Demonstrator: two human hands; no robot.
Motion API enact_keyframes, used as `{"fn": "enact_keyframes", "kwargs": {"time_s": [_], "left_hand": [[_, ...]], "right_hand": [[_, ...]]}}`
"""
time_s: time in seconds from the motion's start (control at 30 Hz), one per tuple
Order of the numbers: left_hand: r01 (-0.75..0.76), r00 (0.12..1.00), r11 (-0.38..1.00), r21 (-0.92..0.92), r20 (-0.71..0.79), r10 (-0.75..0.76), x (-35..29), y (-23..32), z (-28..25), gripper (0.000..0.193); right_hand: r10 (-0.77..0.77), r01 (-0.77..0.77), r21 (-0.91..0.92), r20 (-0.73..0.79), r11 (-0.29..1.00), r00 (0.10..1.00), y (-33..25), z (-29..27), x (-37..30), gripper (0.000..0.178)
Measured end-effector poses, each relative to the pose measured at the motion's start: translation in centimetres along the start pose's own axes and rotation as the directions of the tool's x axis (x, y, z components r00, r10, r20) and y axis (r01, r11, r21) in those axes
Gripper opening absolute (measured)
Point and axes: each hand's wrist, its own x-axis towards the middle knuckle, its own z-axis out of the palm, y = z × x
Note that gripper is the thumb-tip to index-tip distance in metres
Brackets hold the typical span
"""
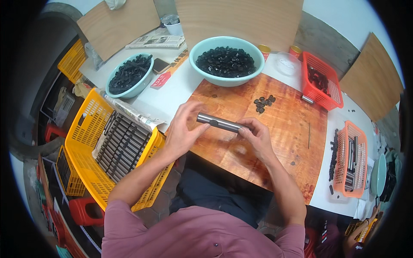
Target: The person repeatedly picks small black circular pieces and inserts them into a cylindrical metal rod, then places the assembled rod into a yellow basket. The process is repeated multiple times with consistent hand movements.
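Observation:
In front of me, a dark grey metal tube (223,123) is held nearly level above the wooden board (258,148). The thumb and fingers of my right hand (257,134) pinch its right end. A small black oval piece (214,123) sits on the tube's side, nearer the left end. My left thumb lies against the tube beside that piece. The other fingers of my left hand (180,130) curve past the tube's left end and are blurred, so their grip is unclear. Several loose black oval pieces (264,103) lie in a cluster on the board beyond my right hand.
Two light-blue basins, one central (195,71) and one left (142,88), hold black pieces. Left of me, a yellow crate (92,172) contains rows of tubes. On the right are a red basket (333,101) and an orange basket (344,129) with tubes. A thin rod (309,135) lies on the board.

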Motion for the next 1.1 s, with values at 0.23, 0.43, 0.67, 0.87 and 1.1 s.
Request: {"fn": "enact_keyframes", "kwargs": {"time_s": [0.23, 0.43, 0.67, 0.87, 1.1], "left_hand": [[-0.621, 0.782, 0.505, 0.600, 0.437, 0.444, -0.2, -0.8, 0.9, 0.010], [-0.501, 0.861, 0.619, 0.604, 0.279, 0.425, 0.2, -1.7, -6.4, 0.021], [0.342, 0.921, 0.527, 0.778, -0.389, -0.025, -2.6, -17.6, -31.6, 0.033], [0.586, 0.798, 0.281, 0.760, -0.480, -0.365, -11.0, -37.9, -38.4, 0.030], [0.592, 0.756, 0.204, 0.780, -0.449, -0.476, -10.4, -49.1, -38.1, 0.025]], "right_hand": [[-0.029, 0.011, -0.253, -0.067, 0.967, 0.997, 0.6, 0.5, -0.5, 0.022], [-0.099, 0.095, 0.060, 0.068, 0.994, 0.993, 0.0, 1.7, -1.0, 0.033], [-0.075, 0.000, -0.291, -0.246, 0.957, 0.966, 4.5, -0.7, 0.5, 0.023], [-0.017, -0.070, -0.358, -0.233, 0.931, 0.972, 4.9, -1.0, 1.2, 0.013], [-0.083, -0.099, -0.523, -0.313, 0.847, 0.946, 6.3, -2.0, 1.0, 0.019]]}}
